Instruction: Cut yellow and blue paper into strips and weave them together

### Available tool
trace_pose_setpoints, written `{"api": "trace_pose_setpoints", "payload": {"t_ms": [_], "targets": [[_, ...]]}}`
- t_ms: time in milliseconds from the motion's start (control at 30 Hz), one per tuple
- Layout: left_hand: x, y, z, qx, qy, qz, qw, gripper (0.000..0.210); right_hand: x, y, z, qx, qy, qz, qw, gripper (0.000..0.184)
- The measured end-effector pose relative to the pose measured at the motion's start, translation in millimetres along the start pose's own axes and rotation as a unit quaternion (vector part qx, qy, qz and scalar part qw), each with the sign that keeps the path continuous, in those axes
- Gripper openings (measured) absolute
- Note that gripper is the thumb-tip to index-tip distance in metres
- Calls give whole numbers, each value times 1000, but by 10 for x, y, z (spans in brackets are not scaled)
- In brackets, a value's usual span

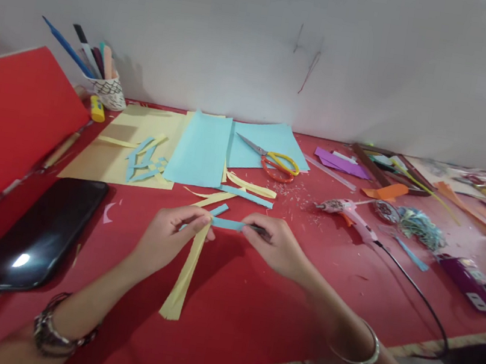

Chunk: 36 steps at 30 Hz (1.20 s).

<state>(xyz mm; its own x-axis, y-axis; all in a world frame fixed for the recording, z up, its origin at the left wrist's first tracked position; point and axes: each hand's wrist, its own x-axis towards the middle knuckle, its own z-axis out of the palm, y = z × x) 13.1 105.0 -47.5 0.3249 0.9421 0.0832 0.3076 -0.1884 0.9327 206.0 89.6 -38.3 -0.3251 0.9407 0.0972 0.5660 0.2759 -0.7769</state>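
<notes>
My left hand (178, 230) pinches the spot where a blue paper strip (227, 224) and a yellow paper strip (185, 277) meet. The yellow one hangs down toward the table's front. My right hand (273, 241) is closed on the other end of the blue strip, which is held level between both hands. Just beyond the fingers lie loose yellow strips (254, 185) and a loose blue strip (247, 197). Folded and woven blue-and-yellow strip pieces (145, 161) rest on a pale yellow sheet (90, 162) at the left.
Scissors (269, 157) lie on blue sheets (200, 148) at the back. A pink glue gun (350, 213) with a black cord lies to the right, near a purple box (468, 282). To the left are a phone (37, 230), a red board (10, 117) and a pen cup (110, 92).
</notes>
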Motion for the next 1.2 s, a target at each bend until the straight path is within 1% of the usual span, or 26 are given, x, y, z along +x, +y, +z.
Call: {"api": "trace_pose_setpoints", "payload": {"t_ms": [67, 133, 200, 267, 333, 367, 400, 467, 600, 700, 767, 833, 933, 1000, 1067, 1100, 1200], "targets": [[6, 9, -28, -8, 14, 5, 1000, 23, 25, 22, -52, 9, 23, 9, 1000, 16], [10, 13, -52, -14, 17, 12, 1000, 23, 46, 48, -118, 20, 38, 27, 999, 19], [14, 8, -72, -20, 15, 17, 1000, 22, 56, 70, -191, 23, 23, 45, 998, 20], [19, -6, -90, -24, 11, 19, 999, 23, 56, 78, -257, 24, -40, 59, 997, 21], [27, -26, -105, -26, 3, 26, 999, 24, 50, 65, -304, 32, -124, 71, 989, 22], [32, -36, -111, -25, 0, 30, 999, 24, 47, 50, -319, 39, -156, 75, 984, 23], [37, -44, -116, -25, -1, 34, 999, 23, 45, 32, -329, 45, -176, 78, 980, 24], [46, -54, -120, -30, 0, 39, 999, 22, 45, -10, -337, 55, -190, 84, 977, 23], [55, -54, -117, -72, -7, 23, 997, 19, 61, -72, -327, 42, -170, 87, 981, 19], [55, -63, -118, -111, -26, 12, 993, 18, 78, -83, -309, 2, -123, 66, 990, 17], [56, -76, -122, -125, -55, 19, 990, 15, 89, -81, -298, -8, -95, 59, 994, 24], [57, -91, -125, -121, -100, 33, 987, 10, 100, -75, -297, 9, -80, 55, 995, 32], [53, -109, -123, -108, -171, 40, 979, 7, 118, -65, -324, 47, -103, 43, 993, 33], [48, -118, -119, -122, -202, 32, 971, 6, 130, -63, -353, 52, -134, 37, 989, 28], [41, -119, -115, -141, -219, 23, 965, 6, 141, -70, -378, 52, -152, 36, 986, 19], [37, -116, -115, -148, -224, 19, 963, 6, 147, -78, -386, 52, -150, 37, 987, 16], [18, -91, -112, -167, -234, 17, 958, 9, 174, -110, -382, 47, -125, 36, 990, 13]]}}
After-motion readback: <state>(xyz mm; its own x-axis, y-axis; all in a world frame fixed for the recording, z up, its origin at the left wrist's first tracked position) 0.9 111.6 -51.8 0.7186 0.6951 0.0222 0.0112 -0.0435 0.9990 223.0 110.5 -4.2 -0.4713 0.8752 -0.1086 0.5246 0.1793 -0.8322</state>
